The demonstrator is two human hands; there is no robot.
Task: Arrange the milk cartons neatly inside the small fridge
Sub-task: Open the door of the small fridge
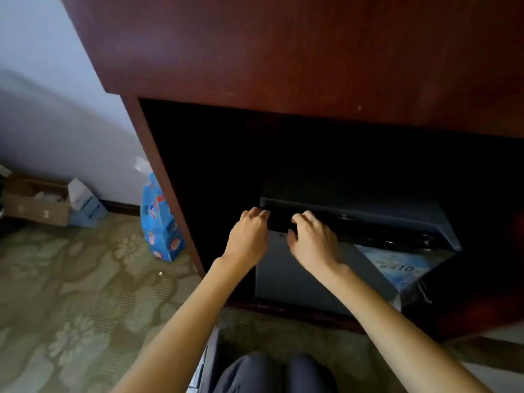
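Observation:
A small dark grey fridge (286, 282) stands low in the dark niche of a red-brown wooden cabinet (283, 52). A blue sticker (399, 268) is on its front at the right. My left hand (249, 234) has its fingers hooked over the door's top edge at the fridge's left corner. My right hand (312, 239) grips the same edge just to the right. A dark gap shows along the top of the door. The inside of the fridge is hidden. A blue printed carton pack (160, 222) stands on the carpet against the cabinet's left side.
A brown cardboard box (37, 205) and a white-blue box (85, 205) sit by the wall at the far left. Patterned carpet (71, 293) covers the floor. My knees (278, 373) are at the bottom edge, with a grey box edge (208, 361) beside them.

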